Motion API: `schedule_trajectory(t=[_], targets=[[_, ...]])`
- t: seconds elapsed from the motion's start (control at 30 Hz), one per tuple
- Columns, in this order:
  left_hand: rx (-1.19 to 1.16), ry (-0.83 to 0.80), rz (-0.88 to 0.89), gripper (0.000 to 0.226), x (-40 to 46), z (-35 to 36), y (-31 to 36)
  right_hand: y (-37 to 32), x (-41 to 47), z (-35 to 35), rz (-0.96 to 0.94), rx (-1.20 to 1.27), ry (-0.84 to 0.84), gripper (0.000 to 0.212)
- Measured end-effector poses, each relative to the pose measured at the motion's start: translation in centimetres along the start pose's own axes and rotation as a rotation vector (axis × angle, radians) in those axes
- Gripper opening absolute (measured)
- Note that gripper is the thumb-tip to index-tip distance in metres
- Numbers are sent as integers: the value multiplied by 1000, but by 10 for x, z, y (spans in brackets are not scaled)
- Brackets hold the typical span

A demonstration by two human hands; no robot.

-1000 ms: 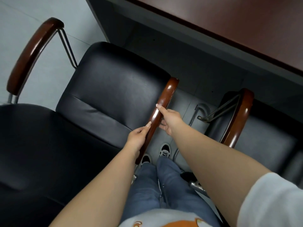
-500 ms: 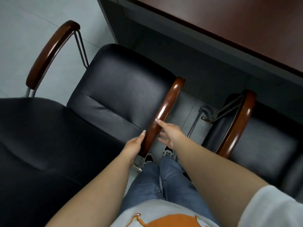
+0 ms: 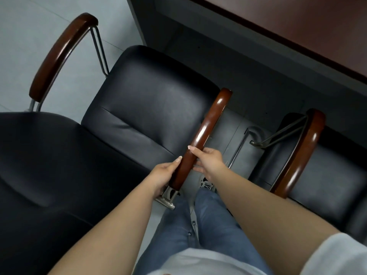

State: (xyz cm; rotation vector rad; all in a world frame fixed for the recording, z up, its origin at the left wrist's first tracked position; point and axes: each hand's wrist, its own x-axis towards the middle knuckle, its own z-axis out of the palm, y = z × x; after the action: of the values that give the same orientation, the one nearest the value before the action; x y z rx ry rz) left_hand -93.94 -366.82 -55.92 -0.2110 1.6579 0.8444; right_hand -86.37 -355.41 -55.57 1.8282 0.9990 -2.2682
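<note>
Armrest (image 3: 206,132) runs on a diagonal, near end by my knees, far end up and right toward the desk (image 3: 297,26). Both hands are on its near half. Left hand (image 3: 163,175) sits lowest, nearest the end, thumb along the left edge, its fingers hidden underneath, so I read a grip. Right hand (image 3: 209,161) is just above, thumb over the top, fingers (image 3: 196,168) curled below. Seat (image 3: 151,108) lies to the left.
</note>
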Motion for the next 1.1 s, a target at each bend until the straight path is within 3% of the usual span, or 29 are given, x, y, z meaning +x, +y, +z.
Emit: schedule_trajectory(t=[0.17,0.33,0.53,0.73,0.87,0.97,1.1], targets=[[-110,-3,35,19,-1,0,5,-11,1,7,-5,6,-10,10],[-118,3,49,30,2,1,15,-20,3,7,-29,64,-11,26],[-132,20,57,26,3,4,11,-14,1,6,0,85,-9,16],[-158,96,55,38,7,15,0,-7,-1,-4,31,149,-14,9],[-181,96,57,36,9,12,1,-6,0,-1,13,184,55,42],[-183,86,62,33,8,5,5,-7,2,2,21,184,22,11],[-152,103,54,23,7,-6,9,-10,-1,15,23,269,-6,20]])
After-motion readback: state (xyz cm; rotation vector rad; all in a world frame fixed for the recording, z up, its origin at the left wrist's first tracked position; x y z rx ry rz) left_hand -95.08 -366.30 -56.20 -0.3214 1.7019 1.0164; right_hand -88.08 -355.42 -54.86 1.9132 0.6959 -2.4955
